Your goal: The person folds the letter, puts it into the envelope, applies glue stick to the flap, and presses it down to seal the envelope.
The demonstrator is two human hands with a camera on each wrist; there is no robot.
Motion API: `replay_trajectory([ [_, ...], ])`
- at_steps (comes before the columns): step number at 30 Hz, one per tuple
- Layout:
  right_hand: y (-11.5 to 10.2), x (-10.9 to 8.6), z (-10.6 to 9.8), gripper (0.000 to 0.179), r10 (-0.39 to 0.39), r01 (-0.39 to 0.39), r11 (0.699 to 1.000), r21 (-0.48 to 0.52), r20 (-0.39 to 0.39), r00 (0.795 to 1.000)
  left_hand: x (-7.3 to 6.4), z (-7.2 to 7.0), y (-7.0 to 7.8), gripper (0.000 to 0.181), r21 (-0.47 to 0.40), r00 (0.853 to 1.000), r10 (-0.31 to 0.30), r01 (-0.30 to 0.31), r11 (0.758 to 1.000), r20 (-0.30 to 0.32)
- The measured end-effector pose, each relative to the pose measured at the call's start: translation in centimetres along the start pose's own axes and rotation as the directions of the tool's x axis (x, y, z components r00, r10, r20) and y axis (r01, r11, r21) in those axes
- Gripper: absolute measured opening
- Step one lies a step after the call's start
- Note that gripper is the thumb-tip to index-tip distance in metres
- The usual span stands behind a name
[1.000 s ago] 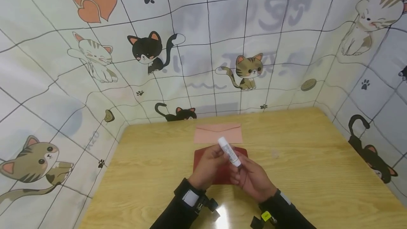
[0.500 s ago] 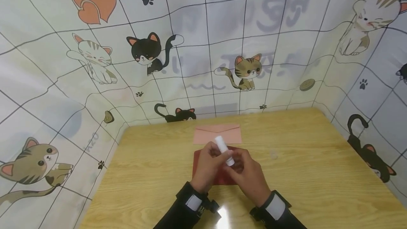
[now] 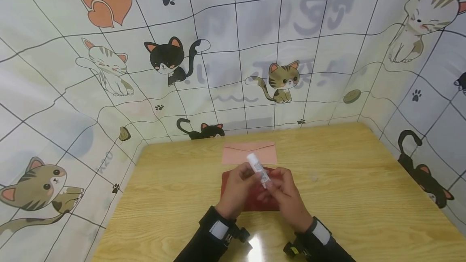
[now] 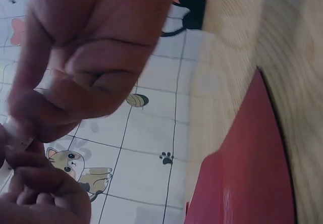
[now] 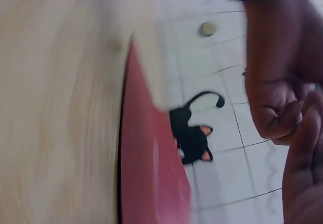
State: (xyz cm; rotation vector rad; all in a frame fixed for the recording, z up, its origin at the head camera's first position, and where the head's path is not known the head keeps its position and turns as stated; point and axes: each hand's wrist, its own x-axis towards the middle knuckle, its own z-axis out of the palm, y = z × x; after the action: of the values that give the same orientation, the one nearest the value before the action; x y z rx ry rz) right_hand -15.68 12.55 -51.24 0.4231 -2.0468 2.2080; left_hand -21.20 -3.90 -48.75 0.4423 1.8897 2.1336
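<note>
A white glue stick with small print on its side is held tilted between both hands, its top end leaning to the left in the head view. My left hand grips it around the middle with thumb and fingers. At the lower end, the thumb and fingers of my right hand pinch it. Beneath the hands lies a dark red envelope, partly covered by them in the head view. In the left wrist view, only a small part of the stick shows between the fingers.
A pink envelope lies flat behind the red one, its flap side up. The wooden table ends at a white sheet printed with cats and grid lines, which rises at the back and both sides.
My right hand has turned around the lower end of the glue stick, its thumb now on that end. The left hand keeps its hold, and the stick's print faces up again.
</note>
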Motion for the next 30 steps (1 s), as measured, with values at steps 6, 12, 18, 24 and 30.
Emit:
replay_trajectory([
  [6, 0.0, 0.1, -0.8, 0.025, 0.088, -0.186, 0.849, 0.495, 0.215, 0.973, 0.0, -0.5, 0.1, 0.033, -0.018, 0.994, -0.015, 0.018, 1.0, 0.111],
  [12, 0.0, 0.2, 0.2, 0.029, 0.112, -0.11, 0.992, 0.056, -0.033, 0.993, 0.0, -0.3, -0.2, 0.033, -0.044, 1.0, -0.02, 0.021, 0.999, 0.021],
  [18, 0.1, 0.2, 1.0, 0.042, -0.096, -0.034, 0.863, -0.503, -0.231, 0.968, 0.0, 0.1, -0.5, 0.035, -0.012, 0.998, -0.011, 0.01, 1.0, -0.06],
  [24, 0.2, 0.0, 0.7, 0.038, -0.164, 0.024, 0.859, -0.512, -0.23, 0.959, 0.0, 0.3, -0.3, 0.028, -0.005, 0.999, -0.003, 0.003, 1.0, -0.037],
  [30, 0.4, 0.0, -0.2, 0.03, -0.022, 0.023, 1.0, 0.012, -0.027, 0.999, -0.1, 0.0, -0.1, 0.028, 0.004, 0.999, -0.008, 0.008, 1.0, 0.032],
])
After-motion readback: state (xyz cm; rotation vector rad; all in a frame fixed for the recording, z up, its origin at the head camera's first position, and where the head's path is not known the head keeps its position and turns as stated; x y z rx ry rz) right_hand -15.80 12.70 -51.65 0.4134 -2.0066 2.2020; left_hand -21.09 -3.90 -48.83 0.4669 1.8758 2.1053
